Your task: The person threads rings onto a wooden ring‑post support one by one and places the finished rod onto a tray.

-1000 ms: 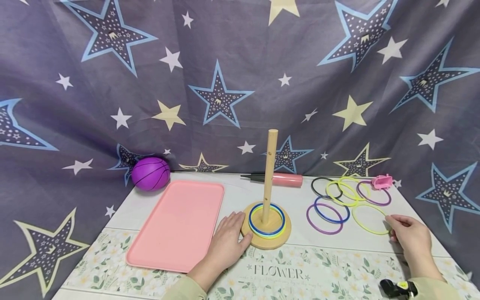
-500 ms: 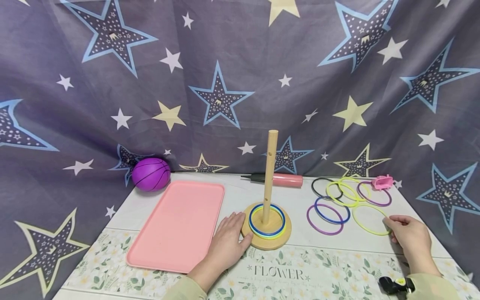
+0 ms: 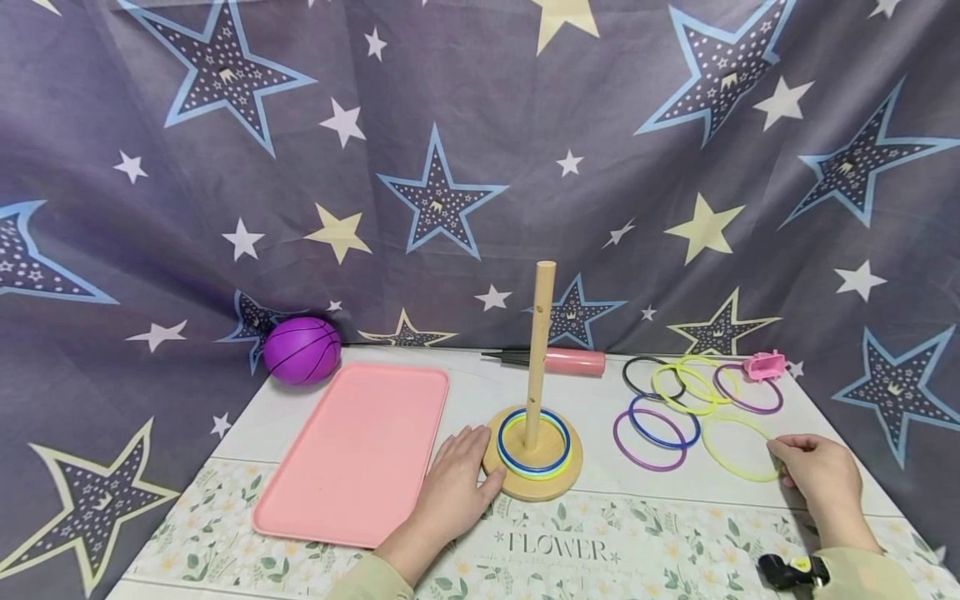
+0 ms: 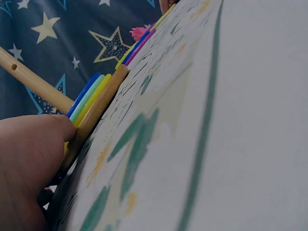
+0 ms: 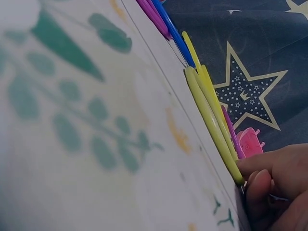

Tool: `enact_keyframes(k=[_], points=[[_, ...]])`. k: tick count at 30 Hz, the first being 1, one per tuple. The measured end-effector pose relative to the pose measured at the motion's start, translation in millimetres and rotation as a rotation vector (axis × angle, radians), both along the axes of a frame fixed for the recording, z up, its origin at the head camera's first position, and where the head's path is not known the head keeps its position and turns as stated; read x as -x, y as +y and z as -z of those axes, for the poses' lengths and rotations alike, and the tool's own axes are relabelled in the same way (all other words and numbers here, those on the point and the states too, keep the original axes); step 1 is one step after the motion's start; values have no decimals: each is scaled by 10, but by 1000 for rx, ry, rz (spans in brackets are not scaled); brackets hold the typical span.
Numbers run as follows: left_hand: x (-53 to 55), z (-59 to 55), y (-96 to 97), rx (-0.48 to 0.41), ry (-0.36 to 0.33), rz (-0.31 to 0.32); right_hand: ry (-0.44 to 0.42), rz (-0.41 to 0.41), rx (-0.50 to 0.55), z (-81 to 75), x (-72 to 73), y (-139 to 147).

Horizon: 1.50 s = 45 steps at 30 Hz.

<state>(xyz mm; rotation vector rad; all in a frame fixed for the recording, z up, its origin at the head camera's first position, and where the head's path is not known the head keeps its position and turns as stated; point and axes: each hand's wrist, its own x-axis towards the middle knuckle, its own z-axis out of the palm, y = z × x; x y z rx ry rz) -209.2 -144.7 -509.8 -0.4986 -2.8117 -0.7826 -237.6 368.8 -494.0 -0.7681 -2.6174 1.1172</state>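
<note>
My left hand (image 3: pixel 453 479) lies flat on the table, fingers extended, against the left side of a ring-toss stand. The stand has a round wooden base (image 3: pixel 532 492) and an upright peg (image 3: pixel 540 350). Around the peg lie a blue ring (image 4: pixel 83 96), a light green ring (image 4: pixel 90 100) and a yellow ring (image 4: pixel 99 96), stacked on the base. In the left wrist view the thumb touches the base and stack. My right hand (image 3: pixel 821 473) pinches a yellow-green ring (image 5: pixel 210 122) at its right edge between thumb and forefinger; the other fingers are curled under.
Behind the right hand lie overlapping rings, among them a blue ring (image 3: pixel 699 429), a purple ring (image 3: pixel 615 437) and a black ring (image 3: pixel 625 377), plus a pink toy piece (image 3: pixel 765 365). A pink tray (image 3: pixel 360 450), purple ball (image 3: pixel 302 351) and pink pump (image 3: pixel 575 360) surround the stand.
The yellow-green ring has shifted slightly toward me and left, tilting a little in the right hand's pinch. The left hand stays where it was.
</note>
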Motion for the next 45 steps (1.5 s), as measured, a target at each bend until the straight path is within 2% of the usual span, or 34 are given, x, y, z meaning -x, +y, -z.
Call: enact_keyframes(k=[17,31,45], points=[[19,17,11,15,-29,-11,-12,-12,-40,-14,-26,-6],[19,16,14,16,-21,-11,-16,16,32,8,-21,-6],[21,25,14,15,-20,-10,45,41,120,50,4,8]])
